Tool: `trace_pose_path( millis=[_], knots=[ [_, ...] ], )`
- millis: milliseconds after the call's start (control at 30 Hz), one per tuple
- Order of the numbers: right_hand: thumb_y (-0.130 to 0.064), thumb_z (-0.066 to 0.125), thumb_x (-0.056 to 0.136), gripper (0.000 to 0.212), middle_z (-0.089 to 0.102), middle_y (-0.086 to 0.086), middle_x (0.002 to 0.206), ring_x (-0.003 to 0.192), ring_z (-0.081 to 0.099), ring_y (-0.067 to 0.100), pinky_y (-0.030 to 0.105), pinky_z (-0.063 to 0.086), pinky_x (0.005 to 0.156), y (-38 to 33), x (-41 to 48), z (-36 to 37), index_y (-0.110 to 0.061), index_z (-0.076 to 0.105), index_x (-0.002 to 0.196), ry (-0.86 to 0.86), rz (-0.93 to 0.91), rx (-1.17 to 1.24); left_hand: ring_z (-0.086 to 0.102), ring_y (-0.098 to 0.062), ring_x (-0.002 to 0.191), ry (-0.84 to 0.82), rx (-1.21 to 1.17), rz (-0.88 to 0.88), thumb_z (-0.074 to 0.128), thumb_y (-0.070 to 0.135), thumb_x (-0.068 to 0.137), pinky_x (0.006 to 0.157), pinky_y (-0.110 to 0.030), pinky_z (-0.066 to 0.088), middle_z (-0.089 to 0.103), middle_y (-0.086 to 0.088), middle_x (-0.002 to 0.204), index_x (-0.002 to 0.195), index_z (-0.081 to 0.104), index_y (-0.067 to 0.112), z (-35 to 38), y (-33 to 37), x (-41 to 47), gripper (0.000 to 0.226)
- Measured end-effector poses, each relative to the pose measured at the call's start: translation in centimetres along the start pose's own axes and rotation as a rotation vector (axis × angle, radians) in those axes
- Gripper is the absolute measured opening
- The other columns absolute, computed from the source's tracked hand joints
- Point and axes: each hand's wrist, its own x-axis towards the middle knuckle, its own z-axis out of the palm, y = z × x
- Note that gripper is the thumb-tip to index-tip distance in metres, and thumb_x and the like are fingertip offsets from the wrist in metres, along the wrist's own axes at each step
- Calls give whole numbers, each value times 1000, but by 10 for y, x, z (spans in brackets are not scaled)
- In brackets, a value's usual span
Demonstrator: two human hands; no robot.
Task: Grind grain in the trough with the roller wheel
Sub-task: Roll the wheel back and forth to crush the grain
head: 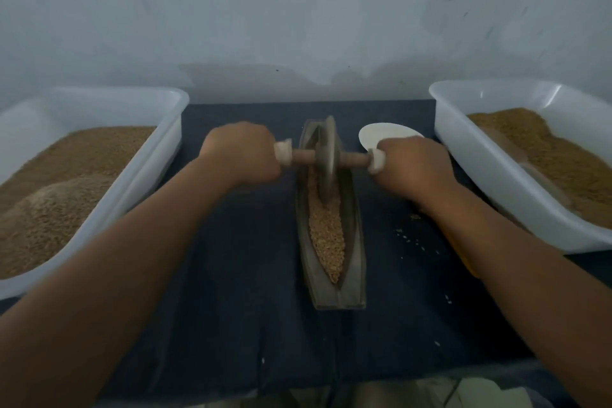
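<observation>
Roller wheel (326,172) stands between left hand (240,156) and right hand (414,169).

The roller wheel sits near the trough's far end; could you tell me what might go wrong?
The roller wheel is close to the far tip of the trough; a push further forward may run it out. The grain heaped nearer could spill on the return stroke; loose grains already dot the cloth. The right hand works right beside the white plate and might knock it.
</observation>
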Motion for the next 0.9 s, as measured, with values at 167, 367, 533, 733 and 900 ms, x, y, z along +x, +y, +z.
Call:
trace_pose_path(
  millis=[167,367,533,733,900],
  knots=[
    [-46,49,87,27,68,-1,86,80,64,28,39,56,73,-1,14,-6,-22,61,84,-109,1,39,59,-17,65,-27,-15,36,57,54,74,65,-35,53,63,3,75,72,59,23,-6,4,4,31],
    [-72,43,59,42,65,-19,66,54,57,0,27,38,47,13,-58,-30,-37,63,70,-389,-89,74,56,-3,52,-191,-78,173,53,51,62,48,-23,37,58,10,55,62,60,24,13,-11,-67,28],
    [-61,47,83,36,57,-8,67,65,57,16,31,44,56,2,-23,-10,-28,58,73,-139,-11,-13,61,-17,66,-105,-17,94,55,54,70,61,-32,47,62,8,72,70,58,24,10,-4,-15,30],
    [-47,39,72,25,53,-5,61,56,51,17,29,36,53,-9,17,-17,-25,50,70,-16,-30,-44,62,-23,73,-15,-77,-26,61,50,81,68,-35,49,65,4,81,74,60,23,17,-6,11,29],
    [-58,56,73,31,60,-6,59,55,57,8,28,41,49,1,-30,-40,-28,60,66,-317,-128,-5,58,-8,57,-151,-153,74,58,49,71,51,-26,41,61,10,62,66,60,25,27,-10,-65,25]
  ],
)
